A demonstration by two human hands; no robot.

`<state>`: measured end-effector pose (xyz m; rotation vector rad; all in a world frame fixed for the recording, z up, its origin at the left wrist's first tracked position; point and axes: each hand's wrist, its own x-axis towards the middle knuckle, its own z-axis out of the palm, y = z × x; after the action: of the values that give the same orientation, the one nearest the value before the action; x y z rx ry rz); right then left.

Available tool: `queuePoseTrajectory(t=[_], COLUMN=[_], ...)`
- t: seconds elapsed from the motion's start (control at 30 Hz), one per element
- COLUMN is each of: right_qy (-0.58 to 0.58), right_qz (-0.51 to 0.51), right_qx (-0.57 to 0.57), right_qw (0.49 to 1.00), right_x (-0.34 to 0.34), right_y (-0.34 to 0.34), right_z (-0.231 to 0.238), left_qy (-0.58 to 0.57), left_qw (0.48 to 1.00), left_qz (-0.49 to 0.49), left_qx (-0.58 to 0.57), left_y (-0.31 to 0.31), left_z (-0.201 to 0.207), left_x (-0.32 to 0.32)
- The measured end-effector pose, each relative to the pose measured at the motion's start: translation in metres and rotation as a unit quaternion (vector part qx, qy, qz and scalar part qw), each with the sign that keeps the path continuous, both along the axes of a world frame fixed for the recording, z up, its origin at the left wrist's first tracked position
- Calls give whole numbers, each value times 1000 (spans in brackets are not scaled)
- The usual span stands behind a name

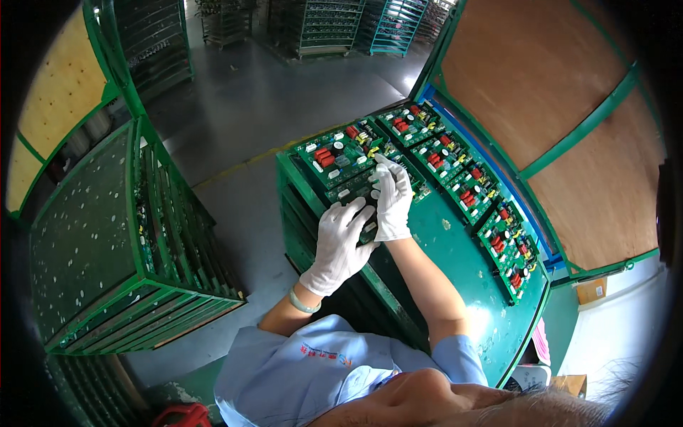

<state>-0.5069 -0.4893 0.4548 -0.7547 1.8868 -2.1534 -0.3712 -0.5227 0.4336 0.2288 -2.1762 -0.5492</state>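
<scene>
White gloves cover both of my hands. My left hand (341, 238) is at the table's left edge, its fingers bent over the near side of a green circuit board (344, 193). Just beyond it, my right hand (393, 199) reaches over the same board, fingers close together and bent down among its parts. Whatever lies under those fingertips is hidden. Much of this board is covered by the gloves. Directly behind it lies another circuit board (334, 160) with red, white and yellow components.
Several more populated circuit boards (466, 192) line the right side of the green table (441, 245). Brown panels (526, 78) in green frames rise beyond. A green rack (85, 235) with stacked shelves stands left. Further racks (331, 27) are at the back. Something red (183, 415) is lower left.
</scene>
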Motion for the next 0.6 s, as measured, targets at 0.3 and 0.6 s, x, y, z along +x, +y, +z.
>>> queuePoseTrajectory(t=[0.3, 0.6], right_qy=[79, 362], right_qz=[65, 160], right_qx=[73, 274], right_qw=[992, 876], right_x=[-10, 16], right_y=[17, 150], right_z=[1, 41], left_qy=[1, -21], left_qw=[1000, 1000], left_qz=[-9, -9], left_qx=[16, -1], left_y=[2, 1], left_z=[-7, 3], left_x=[-6, -8])
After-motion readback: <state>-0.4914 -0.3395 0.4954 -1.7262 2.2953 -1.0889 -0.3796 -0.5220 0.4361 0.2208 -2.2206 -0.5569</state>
